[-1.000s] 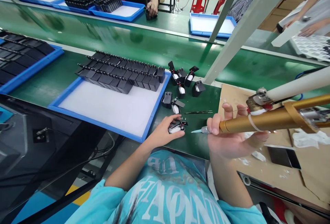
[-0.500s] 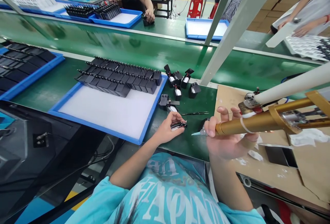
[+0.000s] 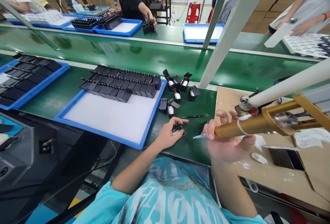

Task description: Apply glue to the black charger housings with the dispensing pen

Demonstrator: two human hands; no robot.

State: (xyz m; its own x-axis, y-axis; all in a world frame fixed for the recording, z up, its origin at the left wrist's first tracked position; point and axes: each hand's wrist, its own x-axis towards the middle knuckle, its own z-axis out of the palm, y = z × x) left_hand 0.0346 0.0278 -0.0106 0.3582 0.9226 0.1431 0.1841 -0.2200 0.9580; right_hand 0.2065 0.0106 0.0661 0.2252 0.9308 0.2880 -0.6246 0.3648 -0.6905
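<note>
My left hand (image 3: 167,134) is closed around a small black adapter case (image 3: 178,129) low over the green bench, thumb on the near side and fingers over the far side. A pale part shows inside the case. My right hand (image 3: 227,145) grips a gold glue dispensing gun (image 3: 251,126), whose light-blue nozzle tip (image 3: 197,136) points left, a short gap from the case. Black tweezers (image 3: 195,116) lie just beyond both hands. Several opened cases with white parts inside, such as this open case (image 3: 171,110), stand farther back. Another black piece (image 3: 204,126) is partly hidden by my right fingers.
A blue-rimmed tray (image 3: 103,133) at left holds rows of black adapters (image 3: 121,83); a second tray (image 3: 38,86) lies beyond it. A metal post (image 3: 219,45) rises behind the bench. Cardboard (image 3: 278,177) covers the right side. A co-worker's hand (image 3: 151,21) handles black pieces across the bench.
My left hand has turned the adapter case and its fingers now reach over it. The right hand and glue gun stay nearly still. The view has tilted slightly.
</note>
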